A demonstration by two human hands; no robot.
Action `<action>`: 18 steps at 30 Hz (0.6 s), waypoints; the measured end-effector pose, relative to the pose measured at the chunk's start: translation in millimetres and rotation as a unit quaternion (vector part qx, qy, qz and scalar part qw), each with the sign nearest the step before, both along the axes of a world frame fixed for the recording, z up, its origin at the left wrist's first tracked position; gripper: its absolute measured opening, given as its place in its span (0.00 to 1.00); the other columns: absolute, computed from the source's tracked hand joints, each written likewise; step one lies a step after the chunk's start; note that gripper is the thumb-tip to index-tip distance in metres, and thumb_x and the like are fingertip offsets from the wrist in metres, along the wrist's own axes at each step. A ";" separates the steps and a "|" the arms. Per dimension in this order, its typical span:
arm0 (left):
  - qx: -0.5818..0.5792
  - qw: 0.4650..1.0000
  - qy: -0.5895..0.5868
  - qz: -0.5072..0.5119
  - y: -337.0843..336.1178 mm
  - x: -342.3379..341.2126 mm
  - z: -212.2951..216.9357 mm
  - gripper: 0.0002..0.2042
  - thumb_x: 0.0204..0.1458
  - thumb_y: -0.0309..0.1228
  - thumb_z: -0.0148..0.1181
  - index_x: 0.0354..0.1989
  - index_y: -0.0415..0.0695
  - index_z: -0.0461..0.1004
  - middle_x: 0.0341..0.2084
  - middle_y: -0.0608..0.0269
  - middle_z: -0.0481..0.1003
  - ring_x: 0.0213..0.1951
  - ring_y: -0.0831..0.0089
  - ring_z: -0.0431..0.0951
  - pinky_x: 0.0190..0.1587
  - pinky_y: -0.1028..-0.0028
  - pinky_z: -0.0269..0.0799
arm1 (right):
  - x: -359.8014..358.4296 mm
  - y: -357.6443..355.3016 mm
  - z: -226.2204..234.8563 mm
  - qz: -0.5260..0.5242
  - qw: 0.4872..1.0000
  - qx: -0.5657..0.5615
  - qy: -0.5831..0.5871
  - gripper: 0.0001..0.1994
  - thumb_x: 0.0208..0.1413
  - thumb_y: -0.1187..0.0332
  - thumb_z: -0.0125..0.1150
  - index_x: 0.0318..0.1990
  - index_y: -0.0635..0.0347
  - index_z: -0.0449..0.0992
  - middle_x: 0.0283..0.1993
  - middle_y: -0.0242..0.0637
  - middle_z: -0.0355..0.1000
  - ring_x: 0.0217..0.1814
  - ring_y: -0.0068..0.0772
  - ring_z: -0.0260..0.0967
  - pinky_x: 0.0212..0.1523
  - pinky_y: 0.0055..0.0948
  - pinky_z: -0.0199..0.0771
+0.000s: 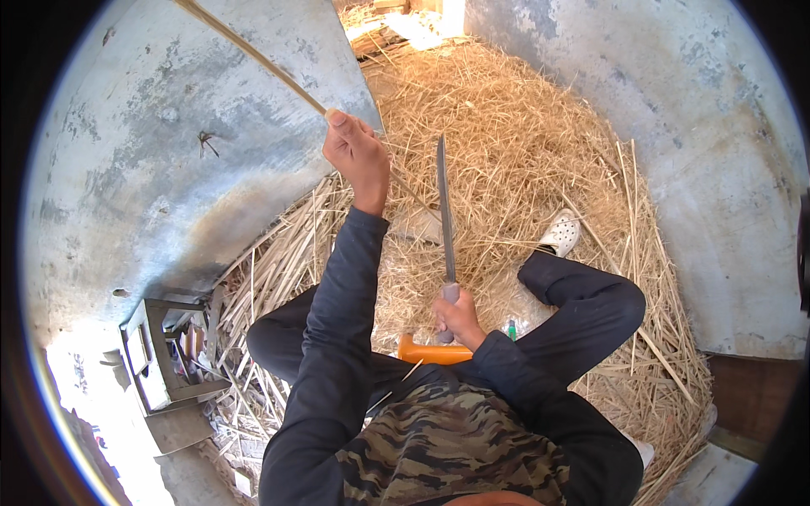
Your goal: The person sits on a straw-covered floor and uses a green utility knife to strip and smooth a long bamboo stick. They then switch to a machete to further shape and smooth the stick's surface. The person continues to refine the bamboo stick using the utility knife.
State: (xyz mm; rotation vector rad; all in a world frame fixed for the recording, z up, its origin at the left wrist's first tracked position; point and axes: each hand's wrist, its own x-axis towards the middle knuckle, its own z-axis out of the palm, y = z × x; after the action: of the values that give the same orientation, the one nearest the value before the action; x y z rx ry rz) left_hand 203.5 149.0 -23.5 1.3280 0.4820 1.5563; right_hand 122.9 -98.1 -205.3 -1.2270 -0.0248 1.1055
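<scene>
My left hand (359,156) is raised at the upper middle, its fingers wrapped round a long thin bamboo strip (261,61). One end of the strip runs out past the upper left edge. Its lower part slants down from my fist toward the blade of a long knife (446,211); whether they touch, I cannot tell. Between my bent legs, my right hand (460,319) grips the knife by its greyish handle, with the dark blade pointing up and away from me. Just below that hand lies an orange curved object (434,350), partly hidden by my sleeve and clothes.
Loose straw-like shavings (498,126) cover the floor ahead. Many split strips (283,228) lie to the left, more along the right. Worn grey walls (666,143) stand on both sides. A small wooden frame (173,354) holds odds and ends. A green item (511,329) sits near my right wrist.
</scene>
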 end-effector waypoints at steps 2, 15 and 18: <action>0.010 1.000 0.007 0.013 1.3 0.1 -0.4 0.29 0.64 0.53 0.40 0.15 0.46 0.54 0.09 0.72 0.57 0.14 0.84 0.57 0.17 0.79 0.49 | 3.2 -0.7 -4.8 -0.007 1.000 -0.004 -0.013 0.06 0.49 0.76 0.56 0.31 0.61 0.64 0.16 0.32 0.62 0.11 0.24 0.61 0.11 0.28 0.60; -0.048 0.994 -0.066 -0.074 18.2 17.1 7.3 0.28 0.63 0.56 0.39 0.17 0.49 0.51 0.11 0.74 0.51 0.14 0.83 0.51 0.15 0.78 0.46 | -6.0 -7.5 49.9 -0.037 0.992 0.114 -0.047 0.08 0.51 0.79 0.53 0.30 0.58 0.61 0.15 0.31 0.60 0.11 0.22 0.58 0.11 0.26 0.59; -0.020 0.998 -0.042 -0.037 33.3 27.6 4.4 0.28 0.64 0.55 0.39 0.16 0.49 0.51 0.11 0.74 0.52 0.14 0.84 0.50 0.16 0.78 0.46 | -19.5 -16.1 4.1 0.002 0.999 0.027 0.031 0.08 0.51 0.81 0.51 0.31 0.56 0.60 0.14 0.32 0.58 0.10 0.25 0.57 0.12 0.28 0.59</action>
State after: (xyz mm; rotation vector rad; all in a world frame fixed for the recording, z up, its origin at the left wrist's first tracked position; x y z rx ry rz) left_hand 231.1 182.2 -19.1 1.2312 0.4044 1.5279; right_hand 103.4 -114.2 -201.2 -1.1444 -0.0101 1.1383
